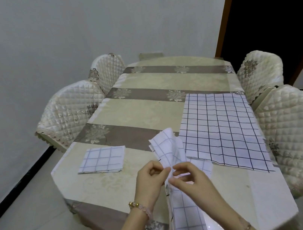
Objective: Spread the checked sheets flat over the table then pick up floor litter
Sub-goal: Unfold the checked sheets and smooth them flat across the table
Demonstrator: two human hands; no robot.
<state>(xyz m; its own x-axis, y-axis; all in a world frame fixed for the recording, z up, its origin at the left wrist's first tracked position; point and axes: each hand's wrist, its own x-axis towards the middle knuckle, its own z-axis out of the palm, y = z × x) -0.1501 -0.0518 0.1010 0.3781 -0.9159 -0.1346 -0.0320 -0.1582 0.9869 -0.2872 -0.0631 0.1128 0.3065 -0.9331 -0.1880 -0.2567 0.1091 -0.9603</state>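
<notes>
At the near end of the table (145,104), a checked sheet (169,151) is held up in the air by two hands. It is pinched in the left hand (150,180), between the thumb and the fingertips. It is also pinched in the right hand (189,180), just beside the left one. Both hands are closed on the cloth. The top of this sheet is bunched and stands up above the hands, and the rest hangs down over the near edge of the table. A bead bracelet (140,208) is worn on the left wrist.

On the right side of the table, a second checked sheet (221,128) is laid out flat and open. Its near corner reaches the table's right edge. On the left side of the table, a third checked sheet (102,159) is still folded into a small square. The table is covered with a cream and brown striped cloth. Quilted chairs (71,109) are seen on both sides of the table.
</notes>
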